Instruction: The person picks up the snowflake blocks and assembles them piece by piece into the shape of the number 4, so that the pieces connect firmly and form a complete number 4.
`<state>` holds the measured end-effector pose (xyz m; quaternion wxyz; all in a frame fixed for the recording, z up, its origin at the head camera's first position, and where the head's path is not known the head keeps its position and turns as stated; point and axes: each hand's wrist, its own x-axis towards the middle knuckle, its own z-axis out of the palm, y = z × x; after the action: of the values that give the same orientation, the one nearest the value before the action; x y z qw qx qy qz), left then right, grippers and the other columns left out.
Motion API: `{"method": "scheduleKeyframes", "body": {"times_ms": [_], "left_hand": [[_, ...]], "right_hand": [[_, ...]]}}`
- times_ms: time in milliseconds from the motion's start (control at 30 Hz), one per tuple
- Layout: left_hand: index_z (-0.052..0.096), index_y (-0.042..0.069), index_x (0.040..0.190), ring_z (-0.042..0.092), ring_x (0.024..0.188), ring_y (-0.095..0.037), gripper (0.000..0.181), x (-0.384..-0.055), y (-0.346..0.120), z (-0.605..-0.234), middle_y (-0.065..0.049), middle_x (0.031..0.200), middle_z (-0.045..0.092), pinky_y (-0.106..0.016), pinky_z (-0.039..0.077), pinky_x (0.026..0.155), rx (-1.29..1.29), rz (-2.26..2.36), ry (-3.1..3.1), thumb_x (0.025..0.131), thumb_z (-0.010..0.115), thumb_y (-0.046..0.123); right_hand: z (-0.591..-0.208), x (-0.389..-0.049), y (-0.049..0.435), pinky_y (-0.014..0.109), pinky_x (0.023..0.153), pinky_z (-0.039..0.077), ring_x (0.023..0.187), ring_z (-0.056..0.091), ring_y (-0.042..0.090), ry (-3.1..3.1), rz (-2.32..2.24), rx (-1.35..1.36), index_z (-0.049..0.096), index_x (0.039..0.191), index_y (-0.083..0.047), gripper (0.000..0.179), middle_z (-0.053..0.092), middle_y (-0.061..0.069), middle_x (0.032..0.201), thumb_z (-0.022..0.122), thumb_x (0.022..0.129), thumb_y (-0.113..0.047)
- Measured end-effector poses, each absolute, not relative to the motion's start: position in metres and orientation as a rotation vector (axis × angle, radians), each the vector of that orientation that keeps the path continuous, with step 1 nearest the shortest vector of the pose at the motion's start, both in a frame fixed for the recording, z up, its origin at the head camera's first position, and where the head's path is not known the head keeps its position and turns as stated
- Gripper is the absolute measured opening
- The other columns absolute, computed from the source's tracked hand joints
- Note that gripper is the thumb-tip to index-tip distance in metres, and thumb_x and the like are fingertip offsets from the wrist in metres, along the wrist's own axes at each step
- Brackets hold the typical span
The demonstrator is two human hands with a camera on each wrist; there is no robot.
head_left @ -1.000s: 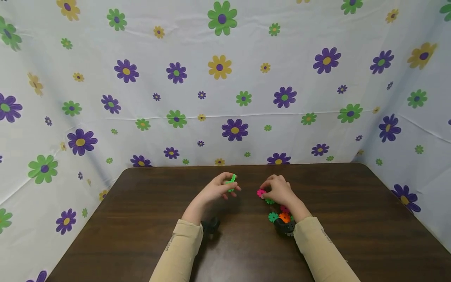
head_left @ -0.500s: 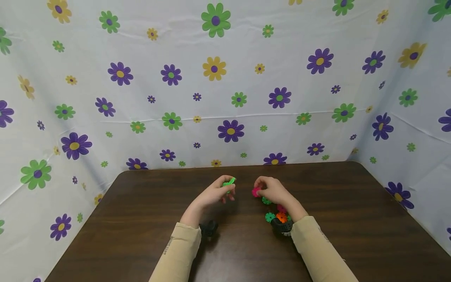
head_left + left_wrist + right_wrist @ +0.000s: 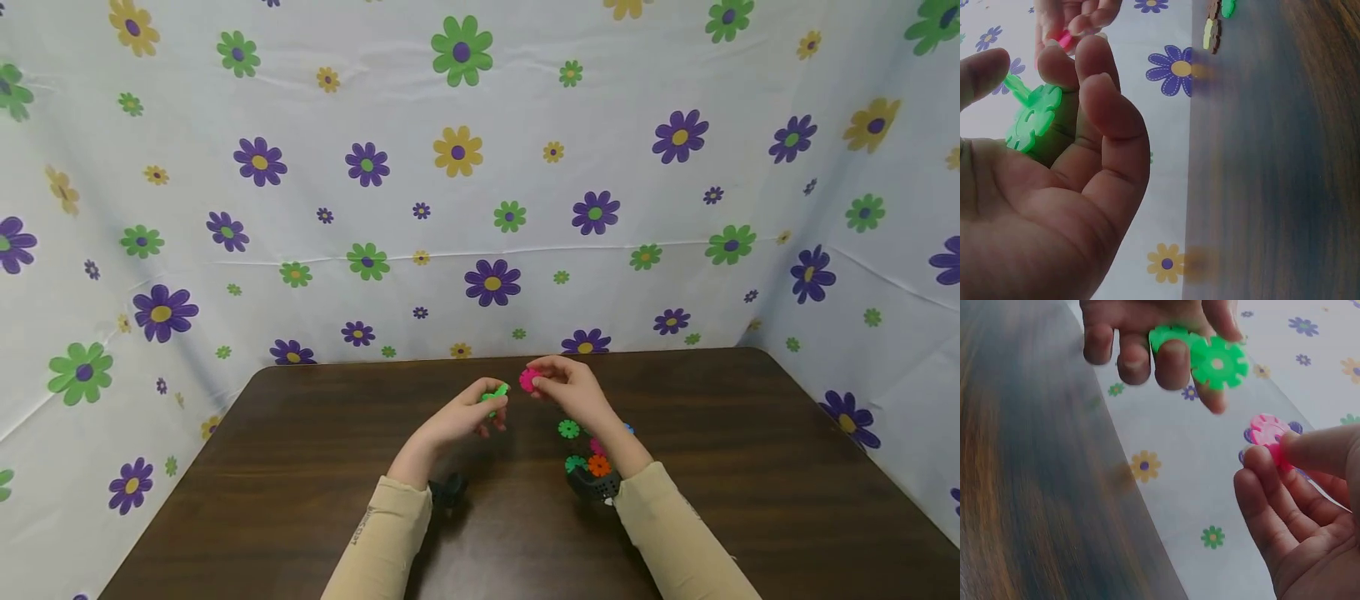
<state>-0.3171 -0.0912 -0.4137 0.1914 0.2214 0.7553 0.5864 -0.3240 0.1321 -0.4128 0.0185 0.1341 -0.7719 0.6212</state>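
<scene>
Cuff of the left sleeve sits low, left of centre in the head view, with a black device just beside it; a knock there might jolt that arm. Up and to the right, near the middle of the frame, the left hand pinches a pair of green discs between thumb and fingers. In the right wrist view these two notched discs overlap near the top; how deeply one is seated in the other cannot be made out. A loose joint or an off-centre push could twist them apart, and a light pinch could let the pair turn. A narrow gap follows, then the pink disc, raised above the dark table and gripped near its edge by the fingertips and thumb of the right hand. With so small a hold, pressure on its rim would probably tip it or make it slip and drop. Below that hand, toward the lower right, lie a loose green disc, a teal disc and an orange disc. The black wrist unit hangs close beside them, so lowering the right forearm could sweep some away.
</scene>
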Motion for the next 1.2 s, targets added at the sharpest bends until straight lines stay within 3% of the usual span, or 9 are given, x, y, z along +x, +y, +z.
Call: {"method": "scheduleKeyframes", "body": {"times_ms": [233, 400, 667, 933, 1100, 1200], "left_hand": [[0.044, 0.002, 0.13, 0.063, 0.086, -0.031, 0.037, -0.316, -0.089, -0.412, -0.007, 0.087, 0.056, -0.031, 0.047, 0.066, 0.648, 1.643, 2.122, 0.103, 0.049, 0.026], [0.044, 0.0, 0.128, 0.063, 0.087, -0.03, 0.037, -0.314, -0.088, -0.411, -0.008, 0.088, 0.056, -0.031, 0.046, 0.067, 0.662, 1.625, 2.126, 0.102, 0.05, 0.027], [0.045, 0.0, 0.127, 0.059, 0.095, -0.045, 0.037, -0.313, -0.088, -0.41, -0.01, 0.089, 0.057, -0.032, 0.047, 0.069, 0.67, 1.606, 2.132, 0.102, 0.05, 0.026], [0.046, -0.001, 0.127, 0.062, 0.087, -0.028, 0.036, -0.312, -0.087, -0.409, -0.011, 0.09, 0.057, -0.038, 0.049, 0.074, 0.674, 1.611, 2.164, 0.103, 0.049, 0.025], [0.046, -0.001, 0.127, 0.062, 0.088, -0.028, 0.036, -0.313, -0.087, -0.41, -0.011, 0.091, 0.056, -0.039, 0.049, 0.076, 0.671, 1.618, 2.178, 0.103, 0.049, 0.025], [0.047, -0.001, 0.126, 0.062, 0.087, -0.026, 0.035, -0.314, -0.088, -0.41, -0.011, 0.09, 0.056, -0.037, 0.049, 0.075, 0.67, 1.627, 2.18, 0.103, 0.049, 0.025]], "right_hand": [[-0.412, -0.321, 0.125, 0.048, 0.082, 0.053, 0.079, 0.068, 0.018, -2.314, 2.013, 0.345, 0.062, 0.12, 0.004, 0.026, 0.065, 0.015, 0.096, 0.061, 0.095, -0.004], [-0.413, -0.318, 0.12, 0.044, 0.081, 0.055, 0.08, 0.068, 0.018, -2.28, 2.045, 0.366, 0.062, 0.12, 0.004, 0.026, 0.064, 0.019, 0.098, 0.061, 0.095, -0.004], [-0.412, -0.315, 0.112, 0.037, 0.077, 0.056, 0.081, 0.068, 0.022, -2.245, 2.059, 0.391, 0.062, 0.119, 0.005, 0.025, 0.064, 0.02, 0.097, 0.06, 0.095, -0.003], [-0.41, -0.312, 0.11, 0.034, 0.075, 0.056, 0.081, 0.069, 0.024, -2.216, 2.097, 0.367, 0.063, 0.117, 0.005, 0.024, 0.065, 0.018, 0.095, 0.06, 0.095, -0.002], [-0.409, -0.311, 0.109, 0.037, 0.077, 0.056, 0.084, 0.068, 0.03, -2.214, 2.1, 0.379, 0.062, 0.118, 0.006, 0.025, 0.066, 0.018, 0.097, 0.061, 0.095, -0.003], [-0.409, -0.311, 0.108, 0.038, 0.078, 0.056, 0.083, 0.068, 0.027, -2.217, 2.092, 0.379, 0.062, 0.118, 0.005, 0.025, 0.066, 0.018, 0.097, 0.061, 0.095, -0.004]]}}
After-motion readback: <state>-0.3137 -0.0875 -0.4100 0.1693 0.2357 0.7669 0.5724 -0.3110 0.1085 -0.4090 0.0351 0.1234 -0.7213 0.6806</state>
